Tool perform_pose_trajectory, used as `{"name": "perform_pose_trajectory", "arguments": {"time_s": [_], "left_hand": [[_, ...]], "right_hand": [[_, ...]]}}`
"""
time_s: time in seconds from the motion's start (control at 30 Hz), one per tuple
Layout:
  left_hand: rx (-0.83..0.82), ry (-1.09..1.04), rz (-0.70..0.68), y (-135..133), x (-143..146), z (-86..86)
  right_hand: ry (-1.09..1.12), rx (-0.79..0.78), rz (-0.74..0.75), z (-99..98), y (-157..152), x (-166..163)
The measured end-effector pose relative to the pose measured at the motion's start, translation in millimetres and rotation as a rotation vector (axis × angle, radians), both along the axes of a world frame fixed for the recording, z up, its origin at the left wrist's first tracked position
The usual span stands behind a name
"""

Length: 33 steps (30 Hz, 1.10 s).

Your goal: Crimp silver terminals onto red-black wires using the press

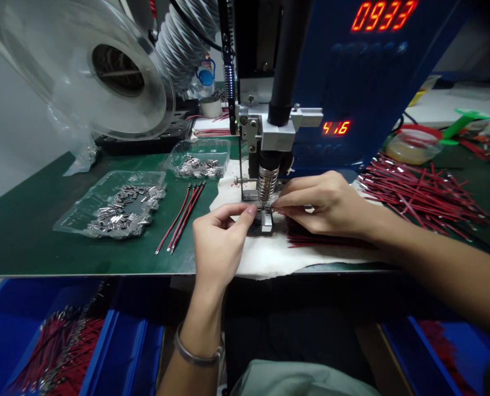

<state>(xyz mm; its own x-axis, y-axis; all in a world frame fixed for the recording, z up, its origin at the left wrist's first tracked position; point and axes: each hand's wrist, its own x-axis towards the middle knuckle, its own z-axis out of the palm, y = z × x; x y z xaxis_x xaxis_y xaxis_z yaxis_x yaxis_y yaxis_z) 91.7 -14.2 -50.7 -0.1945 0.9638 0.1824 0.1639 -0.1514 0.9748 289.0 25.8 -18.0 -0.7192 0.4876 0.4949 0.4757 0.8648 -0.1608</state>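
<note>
My left hand (224, 236), with a metal bangle on the wrist, has thumb and forefinger pinched at the left of a small metal block (266, 220) under the machine head. Whatever sits between those fingertips is too small to make out. From the right, my right hand (327, 203) reaches to the same spot with its fingers pressed together; its fingertips partly hide what they grip. Just above the fingertips stands the machine's spring-wrapped tip (266, 184). Beneath my right hand lies a bundle of red and black wires (310, 240) on a white cloth (265, 258).
Left of the hands lie several finished-looking wires (186, 217), a clear tray (121, 206) and another tray (199, 162) of metal parts. A blue machine (343, 82) with lit digits rises behind. Wires are piled (422, 195) at right; a blue bin (116, 352) stands below.
</note>
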Motion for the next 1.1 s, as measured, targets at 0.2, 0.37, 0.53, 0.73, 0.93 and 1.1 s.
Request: {"name": "perform_pose_trajectory", "arguments": {"time_s": [0.2,0.37,0.53,0.73,0.93,1.1], "left_hand": [[0.004,-0.004,-0.002,-0.2,0.3,1.2],[-0.002,-0.004,0.000,-0.2,0.4,2.1],[-0.001,-0.008,-0.003,-0.4,0.2,1.1],[0.025,-0.009,-0.007,0.0,0.8,1.9],[0.052,0.005,-0.004,-0.7,-0.6,-0.3],[0.048,-0.037,-0.015,-0.9,-0.7,-1.3]], "right_hand": [[0.003,-0.003,0.000,0.4,-0.3,-0.4],[-0.001,-0.003,-0.010,0.1,-0.1,0.5],[-0.005,-0.004,-0.012,-0.9,0.2,0.6],[0.003,-0.002,-0.011,-1.9,0.1,0.2],[0.015,0.005,-0.044,-1.9,-1.3,-1.2],[0.017,0.001,-0.070,-0.1,-3.1,-2.6]]}}
